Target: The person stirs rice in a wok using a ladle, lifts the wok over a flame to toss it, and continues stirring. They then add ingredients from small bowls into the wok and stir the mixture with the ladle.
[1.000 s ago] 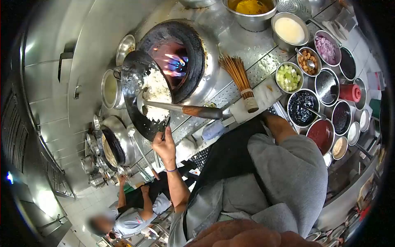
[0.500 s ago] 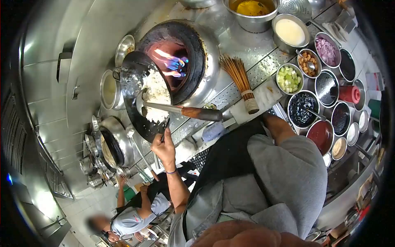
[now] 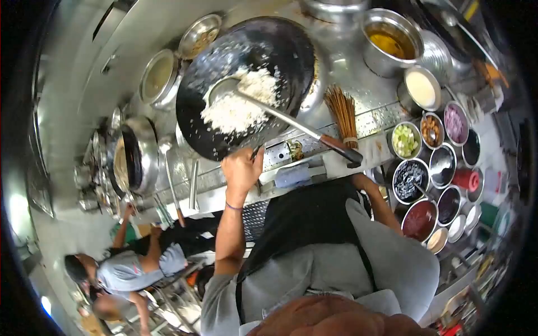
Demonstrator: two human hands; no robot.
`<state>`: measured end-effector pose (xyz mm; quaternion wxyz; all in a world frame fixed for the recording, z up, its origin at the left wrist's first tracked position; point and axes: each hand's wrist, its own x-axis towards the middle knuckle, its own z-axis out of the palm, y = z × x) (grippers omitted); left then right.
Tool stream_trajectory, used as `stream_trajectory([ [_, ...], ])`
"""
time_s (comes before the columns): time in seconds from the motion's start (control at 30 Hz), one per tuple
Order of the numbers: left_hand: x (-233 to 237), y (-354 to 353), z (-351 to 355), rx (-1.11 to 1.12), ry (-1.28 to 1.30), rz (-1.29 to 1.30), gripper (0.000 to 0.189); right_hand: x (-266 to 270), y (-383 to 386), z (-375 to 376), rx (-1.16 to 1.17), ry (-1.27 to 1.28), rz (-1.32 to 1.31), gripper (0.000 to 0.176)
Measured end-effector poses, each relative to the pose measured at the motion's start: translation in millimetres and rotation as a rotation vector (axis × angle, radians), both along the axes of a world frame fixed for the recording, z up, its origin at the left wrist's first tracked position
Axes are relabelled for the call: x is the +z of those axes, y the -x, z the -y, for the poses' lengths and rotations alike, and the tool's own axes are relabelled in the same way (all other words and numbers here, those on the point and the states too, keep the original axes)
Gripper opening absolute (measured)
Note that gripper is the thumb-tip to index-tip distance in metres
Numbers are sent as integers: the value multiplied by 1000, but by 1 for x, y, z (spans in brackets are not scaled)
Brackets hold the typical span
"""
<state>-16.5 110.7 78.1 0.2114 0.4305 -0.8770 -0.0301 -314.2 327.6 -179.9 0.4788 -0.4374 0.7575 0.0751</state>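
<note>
The wok [image 3: 280, 50] lies ahead of me on the steel range [image 3: 336, 73], white rice [image 3: 238, 106] heaped toward its near side. Its short handle [image 3: 256, 152] points straight back at my left hand [image 3: 241, 168], whose fingers are curled tight round it. The ladle [image 3: 221, 89] has its bowl at the rice's far edge and its long axis runs down to the right, the wooden grip [image 3: 336, 147] ending by my right forearm [image 3: 374, 199]; the right hand is hidden there, so I cannot tell how its fingers stand
</note>
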Motion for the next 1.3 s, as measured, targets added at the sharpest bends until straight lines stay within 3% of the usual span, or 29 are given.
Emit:
stream_trajectory([
  [0.07,3,10,6,-25,8,16,36,44,1,-10,266,-109,119,40],
  [0.13,-2,15,13,-56,-11,-3,34,102,1,-20,419,145,209,40],
  [0.17,-5,17,21,-76,-21,-35,33,146,-10,-22,258,374,258,36],
  [0.23,-10,19,35,-63,-46,-38,32,247,-32,8,162,602,409,35],
  [0.27,-15,22,45,-68,-58,-49,32,273,-36,26,86,766,499,36],
  [0.3,-21,25,53,-78,-75,-62,31,257,-35,46,130,1206,359,34],
  [0.33,-26,26,61,-70,-104,-39,31,289,-47,74,19,1203,133,30],
  [0.43,-41,29,74,-81,-123,-32,37,251,-41,163,237,1471,-405,38],
  [0.5,-34,24,73,-106,-196,-149,45,217,-37,191,273,1048,-475,44],
  [0.6,-53,18,82,-99,-256,-412,51,191,-20,214,95,1047,-131,46],
  [0.7,-56,22,81,-28,-244,-370,53,188,-27,235,-37,1106,-174,49],
  [0.73,-58,24,82,-18,-233,-371,48,212,-48,241,-80,1048,-217,45],
  [0.83,-60,26,82,-5,-162,-364,41,214,-68,268,6,975,-249,44],
  [0.97,-60,26,83,-11,-189,-342,38,238,-64,203,230,895,-215,45],
  [1.03,-61,27,85,-15,-197,-332,37,268,-53,155,232,772,-238,48],
  [1.1,-66,30,84,-16,-161,-352,37,311,-52,122,269,574,-441,48],
  [1.2,-61,32,52,-23,-145,-309,37,312,-49,120,274,610,-589,50],
  [1.3,-20,18,-5,-143,-118,-393,36,286,-53,134,324,805,-704,54],
])
